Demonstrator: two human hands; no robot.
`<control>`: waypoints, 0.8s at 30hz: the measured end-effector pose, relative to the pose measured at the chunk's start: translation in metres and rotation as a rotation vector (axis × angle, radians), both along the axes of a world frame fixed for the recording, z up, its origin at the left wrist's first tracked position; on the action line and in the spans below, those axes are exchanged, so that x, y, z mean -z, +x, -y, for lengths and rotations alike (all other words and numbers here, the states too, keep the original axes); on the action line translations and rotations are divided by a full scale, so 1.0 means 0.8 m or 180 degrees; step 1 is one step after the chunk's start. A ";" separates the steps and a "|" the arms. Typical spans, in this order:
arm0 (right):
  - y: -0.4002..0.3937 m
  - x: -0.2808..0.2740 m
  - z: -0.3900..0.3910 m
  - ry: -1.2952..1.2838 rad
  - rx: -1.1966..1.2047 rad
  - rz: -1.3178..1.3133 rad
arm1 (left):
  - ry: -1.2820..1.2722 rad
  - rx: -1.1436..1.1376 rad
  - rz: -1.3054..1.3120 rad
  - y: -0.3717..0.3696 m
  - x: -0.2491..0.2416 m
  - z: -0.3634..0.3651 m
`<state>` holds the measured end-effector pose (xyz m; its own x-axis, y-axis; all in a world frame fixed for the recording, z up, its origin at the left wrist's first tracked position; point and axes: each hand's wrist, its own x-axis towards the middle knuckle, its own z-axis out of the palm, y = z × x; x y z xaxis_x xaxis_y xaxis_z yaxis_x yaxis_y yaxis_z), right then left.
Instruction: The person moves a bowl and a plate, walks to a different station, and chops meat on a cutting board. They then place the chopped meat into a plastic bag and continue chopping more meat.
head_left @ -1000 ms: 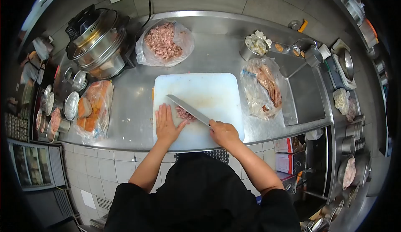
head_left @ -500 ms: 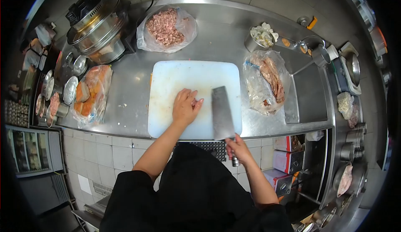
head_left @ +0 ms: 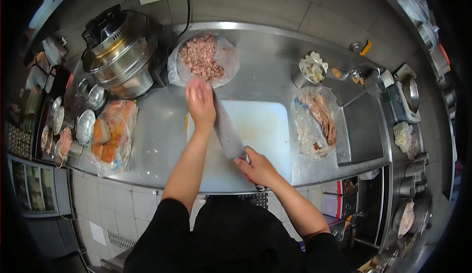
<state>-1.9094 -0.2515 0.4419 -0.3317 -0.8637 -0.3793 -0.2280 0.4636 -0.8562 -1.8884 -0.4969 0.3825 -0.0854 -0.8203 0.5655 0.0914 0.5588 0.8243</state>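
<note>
Near the front edge of the white cutting board (head_left: 263, 135), my right hand (head_left: 256, 167) is closed around the handle of a wide cleaver (head_left: 228, 130). The blade slants up and left over the board, its far end beside my left hand (head_left: 200, 101). My left hand is at the board's back left corner, by the near edge of a plastic bag of chopped meat (head_left: 200, 56). Its fingers are blurred, and what they hold, if anything, does not show.
Bagged orange-brown blocks (head_left: 115, 135) lie left, below a glass-and-metal cooker (head_left: 120, 51). On the right are bagged meat (head_left: 319, 120), a metal pot of pale pieces (head_left: 309, 69) and a sink (head_left: 364, 128). Metal bowls (head_left: 84, 126) stand far left.
My left hand has moved from the board up toward the bag of chopped meat. The cleaver in my right hand has swung left and now slants across the board. The camera view has shifted.
</note>
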 end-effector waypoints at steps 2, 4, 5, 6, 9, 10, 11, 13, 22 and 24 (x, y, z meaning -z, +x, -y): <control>-0.013 -0.032 0.015 0.0127 0.0173 -0.0194 | -0.0288 -0.0147 0.0049 -0.037 -0.032 0.087; -0.015 -0.034 0.011 0.0087 0.0332 -0.0221 | -0.0389 -0.0200 0.0040 -0.072 -0.039 0.162; -0.014 -0.030 0.004 0.0105 0.0504 -0.0124 | -0.0340 -0.0297 0.0687 -0.090 -0.029 0.198; -0.013 -0.023 -0.006 0.0126 0.0675 -0.0023 | -0.0288 -0.0393 0.1341 -0.106 -0.011 0.231; -0.003 0.008 -0.051 0.0467 0.1084 0.0154 | -0.0675 -0.0527 0.2249 -0.152 0.068 0.279; 0.000 0.018 -0.065 0.0626 0.1199 0.0167 | -0.1207 -0.0811 0.2783 -0.162 0.085 0.282; 0.002 0.025 -0.072 0.0657 0.1231 0.0162 | -0.0789 -0.0434 0.2709 -0.172 0.083 0.270; 0.015 0.035 -0.088 0.0852 0.1534 0.0377 | -0.0881 -0.0156 0.3295 -0.174 0.080 0.255; 0.021 0.038 -0.091 0.1220 0.0873 -0.1280 | -0.1252 0.0220 0.4361 -0.165 0.089 0.240; 0.030 0.034 -0.097 0.1204 0.1007 -0.1196 | -0.1399 0.0266 0.4214 -0.168 0.115 0.277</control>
<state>-1.8854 -0.1736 0.4146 -0.7200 -0.5303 -0.4476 -0.2839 0.8137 -0.5073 -2.0230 -0.7186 0.2907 -0.7912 -0.5650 0.2339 -0.5625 0.8225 0.0842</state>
